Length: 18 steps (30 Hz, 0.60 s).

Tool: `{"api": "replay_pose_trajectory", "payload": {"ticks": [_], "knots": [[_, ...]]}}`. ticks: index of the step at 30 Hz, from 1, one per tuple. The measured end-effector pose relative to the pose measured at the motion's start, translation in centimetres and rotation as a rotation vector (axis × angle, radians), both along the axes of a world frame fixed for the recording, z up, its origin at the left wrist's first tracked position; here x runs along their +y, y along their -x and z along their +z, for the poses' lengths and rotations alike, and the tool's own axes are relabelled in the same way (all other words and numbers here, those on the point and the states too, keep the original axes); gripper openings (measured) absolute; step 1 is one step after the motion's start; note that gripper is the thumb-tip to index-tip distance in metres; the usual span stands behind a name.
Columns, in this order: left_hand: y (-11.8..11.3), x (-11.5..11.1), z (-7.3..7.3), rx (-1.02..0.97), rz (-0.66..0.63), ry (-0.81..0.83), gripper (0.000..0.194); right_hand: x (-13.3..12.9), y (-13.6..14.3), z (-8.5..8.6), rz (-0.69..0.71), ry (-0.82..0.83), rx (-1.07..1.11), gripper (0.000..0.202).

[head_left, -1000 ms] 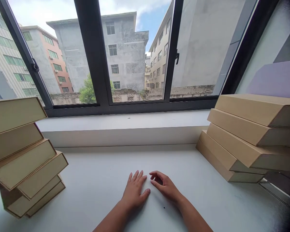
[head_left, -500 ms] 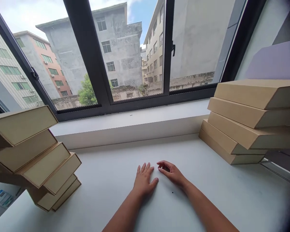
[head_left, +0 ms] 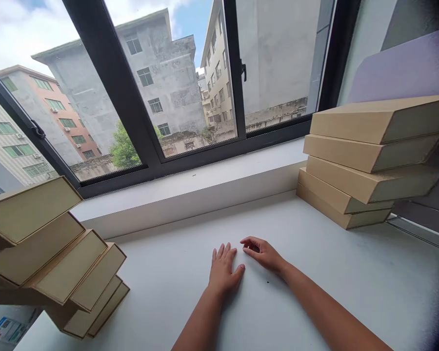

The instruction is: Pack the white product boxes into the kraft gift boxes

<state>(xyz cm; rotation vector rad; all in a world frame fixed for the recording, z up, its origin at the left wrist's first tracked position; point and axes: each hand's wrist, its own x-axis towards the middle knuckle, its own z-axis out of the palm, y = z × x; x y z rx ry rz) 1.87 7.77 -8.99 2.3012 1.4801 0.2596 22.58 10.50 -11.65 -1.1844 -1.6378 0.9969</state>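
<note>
My left hand (head_left: 224, 272) lies palm down on the white tabletop (head_left: 183, 273), fingers spread and nothing under it that I can see. Close by to the right, my right hand (head_left: 265, 254) rests on its side on the same surface. Its fingers are loosely curved, with a gap between thumb and forefinger, and no object shows in it. The hands are near each other but apart. Just below the right hand is a tiny dark speck (head_left: 268, 282) on the tabletop.
At the left stands an uneven, twisted stack of brown cardboard box files (head_left: 73, 273). Another stack of such boxes (head_left: 351, 161) stands at the right. Behind the table run a white sill (head_left: 205, 187) and a dark-framed window (head_left: 151, 141). A purple panel (head_left: 395, 68) rises behind the right stack.
The view has tilted and shifted slightly, so the window and stacks sit differently in the picture. Both hands keep nearly the same pose on the table.
</note>
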Motion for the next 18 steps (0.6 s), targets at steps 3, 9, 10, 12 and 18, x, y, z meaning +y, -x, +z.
{"api": "replay_pose_trajectory", "payload": {"ticks": [3,9,10,12,18], "knots": [[0.07,-0.06,-0.01,-0.003,0.002,-0.005,0.066,-0.13,0.02,0.13,-0.001,0.006,0.011,0.036],[0.04,-0.06,0.03,0.004,0.005,0.003,0.067,-0.1,-0.06,0.16,-0.027,0.037,0.074,0.039],[0.03,-0.07,0.02,0.007,0.005,0.002,0.067,-0.07,-0.1,0.21,-0.043,0.049,0.11,0.04],[0.02,-0.08,-0.03,0.011,0.005,-0.002,0.067,-0.02,-0.23,0.37,-0.079,0.068,0.184,0.043],[0.12,-0.1,0.05,-0.008,-0.001,0.0,0.066,0.25,-0.83,0.76,-0.155,0.101,0.309,0.052]]}}
